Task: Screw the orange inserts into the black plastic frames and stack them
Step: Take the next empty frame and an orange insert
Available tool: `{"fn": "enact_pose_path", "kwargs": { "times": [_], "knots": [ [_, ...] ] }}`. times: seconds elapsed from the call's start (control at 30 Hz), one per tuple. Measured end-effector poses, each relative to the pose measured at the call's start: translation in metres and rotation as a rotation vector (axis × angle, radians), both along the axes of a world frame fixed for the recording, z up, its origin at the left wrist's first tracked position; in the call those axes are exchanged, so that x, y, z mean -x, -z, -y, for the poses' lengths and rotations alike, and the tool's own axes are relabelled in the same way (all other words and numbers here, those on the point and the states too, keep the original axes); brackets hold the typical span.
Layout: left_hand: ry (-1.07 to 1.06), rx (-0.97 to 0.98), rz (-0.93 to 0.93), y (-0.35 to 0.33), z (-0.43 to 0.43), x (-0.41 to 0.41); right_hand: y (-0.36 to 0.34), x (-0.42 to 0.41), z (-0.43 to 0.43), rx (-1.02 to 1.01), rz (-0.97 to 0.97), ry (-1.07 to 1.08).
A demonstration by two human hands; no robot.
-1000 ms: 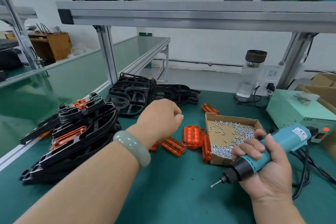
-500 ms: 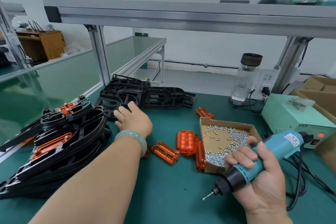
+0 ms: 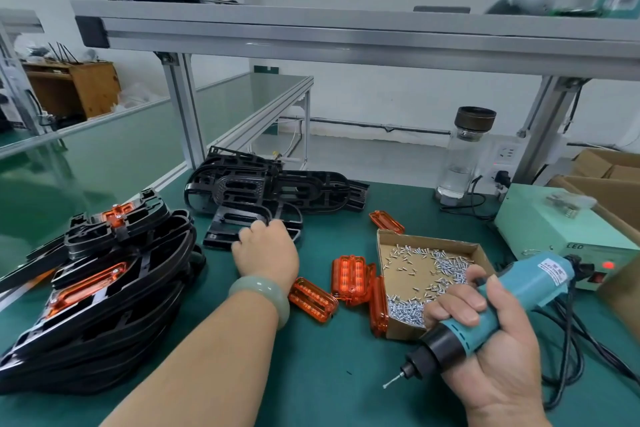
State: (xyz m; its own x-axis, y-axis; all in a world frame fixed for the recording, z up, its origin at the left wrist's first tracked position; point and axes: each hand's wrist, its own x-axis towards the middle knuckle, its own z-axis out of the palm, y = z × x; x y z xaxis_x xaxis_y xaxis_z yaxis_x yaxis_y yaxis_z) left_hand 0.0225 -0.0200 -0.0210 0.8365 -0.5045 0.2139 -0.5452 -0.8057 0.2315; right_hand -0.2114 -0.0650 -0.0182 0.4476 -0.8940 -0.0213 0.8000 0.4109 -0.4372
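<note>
My left hand (image 3: 266, 253) lies knuckles up, fingers curled over the near edge of a black frame (image 3: 218, 236) that sits at the front of the pile of bare frames (image 3: 311, 191). A pale bracelet (image 3: 259, 291) rings that wrist. My right hand (image 3: 491, 343) is wrapped tight round the blue screwdriver (image 3: 512, 291), bit pointing down and left above the green mat (image 3: 311, 374). Between my hands, loose orange inserts (image 3: 348, 274) lie on the mat, some touching the cardboard box (image 3: 429, 239) of screws (image 3: 405, 308). Far left stands the stack of finished frames (image 3: 104, 298), orange showing inside them. Behind the box sit a power unit (image 3: 554, 229) and a glass bottle (image 3: 464, 156).
</note>
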Motion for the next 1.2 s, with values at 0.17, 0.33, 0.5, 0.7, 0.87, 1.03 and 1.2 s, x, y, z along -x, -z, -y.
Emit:
{"fn": "enact_pose_path", "kwargs": {
  "times": [0.17,0.33,0.5,0.7,0.87,1.03,1.2],
  "knots": [
    [0.185,0.141,-0.113,-0.004,-0.005,0.027,0.001,0.001,-0.001,0.01,0.007,0.006],
    [0.279,0.348,-0.063,-0.002,-0.016,0.022,0.001,0.002,-0.002,0.013,0.016,-0.006],
    [0.147,-0.063,-0.079,-0.002,-0.025,-0.002,-0.001,0.001,-0.002,0.004,0.006,-0.001],
    [0.191,0.024,0.02,0.009,-0.032,0.0,0.0,0.0,0.001,0.009,-0.014,0.0],
    [0.298,0.23,0.079,-0.004,-0.043,0.019,0.0,0.002,0.002,0.007,-0.007,0.009],
    [0.468,0.287,0.093,-0.013,-0.067,0.053,-0.001,0.007,0.002,0.025,0.027,0.015],
    [0.633,0.189,0.058,-0.009,-0.096,0.08,-0.002,0.012,0.001,0.043,0.084,0.024]
  ]
}}
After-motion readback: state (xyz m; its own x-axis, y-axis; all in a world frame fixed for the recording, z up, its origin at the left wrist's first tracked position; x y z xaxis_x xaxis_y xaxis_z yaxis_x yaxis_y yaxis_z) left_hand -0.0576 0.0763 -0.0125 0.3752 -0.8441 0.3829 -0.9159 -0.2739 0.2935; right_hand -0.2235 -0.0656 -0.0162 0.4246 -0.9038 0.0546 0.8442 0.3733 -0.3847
